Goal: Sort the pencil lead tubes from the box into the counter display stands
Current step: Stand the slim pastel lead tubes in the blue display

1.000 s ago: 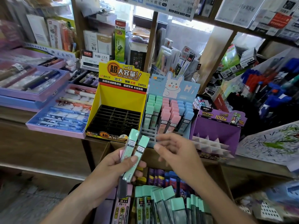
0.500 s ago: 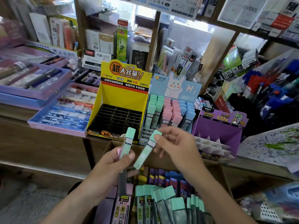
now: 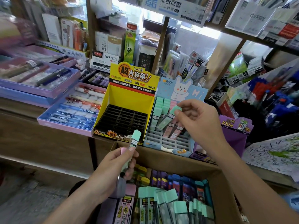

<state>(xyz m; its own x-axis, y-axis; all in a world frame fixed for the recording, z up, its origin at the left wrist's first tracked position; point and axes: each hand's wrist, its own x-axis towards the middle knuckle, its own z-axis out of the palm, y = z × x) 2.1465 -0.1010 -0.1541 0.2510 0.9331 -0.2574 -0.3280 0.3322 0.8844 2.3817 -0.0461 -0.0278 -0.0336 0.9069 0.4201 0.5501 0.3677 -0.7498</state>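
A second ago both mint-capped tubes stood together in the left hand (image 3: pixel 113 165); the right hand (image 3: pixel 199 120) has since pinched one away and carried it up and forward to the rabbit display stand (image 3: pixel 169 143). That mint tube (image 3: pixel 168 118) now hangs tilted over the stand's green column, held by its cap end between thumb and curled fingertips. Its lower end points down toward the free grid slots in front of the tubes already standing there; whether the tip has entered a slot cannot be told. The left hand has stayed low over the cardboard box (image 3: pixel 226 191), fingers wrapped round the second mint tube (image 3: pixel 135 139) and what looks like a pink-capped tube (image 3: pixel 123 150) beside it. The yellow display stand (image 3: pixel 129 97) shows only bare black slots, and many more loose tubes (image 3: pixel 161 204) lie in the box. The shift reads as the hand-over done and the placing begun: the next move is likely easing this tube upright into a green-row slot, with most of the sorting ahead
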